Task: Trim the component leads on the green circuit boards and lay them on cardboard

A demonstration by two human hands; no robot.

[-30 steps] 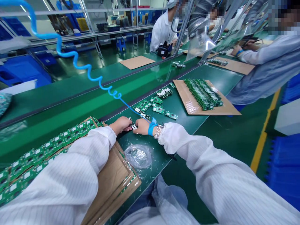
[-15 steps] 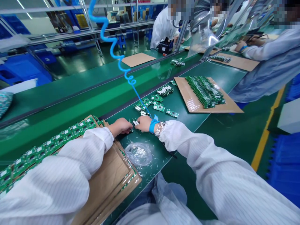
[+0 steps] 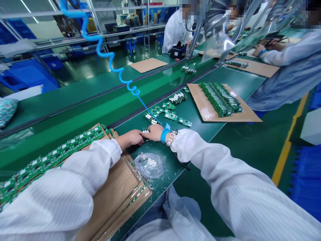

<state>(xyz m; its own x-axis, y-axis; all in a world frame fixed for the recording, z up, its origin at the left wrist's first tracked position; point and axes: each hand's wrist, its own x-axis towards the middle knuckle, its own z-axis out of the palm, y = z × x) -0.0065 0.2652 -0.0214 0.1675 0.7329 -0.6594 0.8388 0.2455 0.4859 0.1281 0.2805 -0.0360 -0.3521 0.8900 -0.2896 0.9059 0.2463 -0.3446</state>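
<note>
My left hand (image 3: 131,137) and my right hand (image 3: 155,132) meet over the green bench mat (image 3: 173,150), their fingers closed around a small circuit board with white parts (image 3: 145,133). Most of that board is hidden by my fingers. A blue antistatic wrist strap (image 3: 164,134) with a coiled blue cord (image 3: 112,57) circles my right wrist, beside a metal watch (image 3: 171,138). Under my left forearm lies a cardboard-layered stack of green circuit boards (image 3: 82,144). Loose green boards (image 3: 165,110) lie just beyond my hands.
A crumpled clear plastic bag (image 3: 148,165) and scattered white offcuts lie near my hands. Rows of green boards sit on a cardboard sheet (image 3: 220,100) to the right. Co-workers sit along the bench behind transparent shields. Blue crates (image 3: 306,180) stand on the floor.
My hands have drawn slightly closer around the small board. The view has shifted a little, and the coiled cord has swung to the left.
</note>
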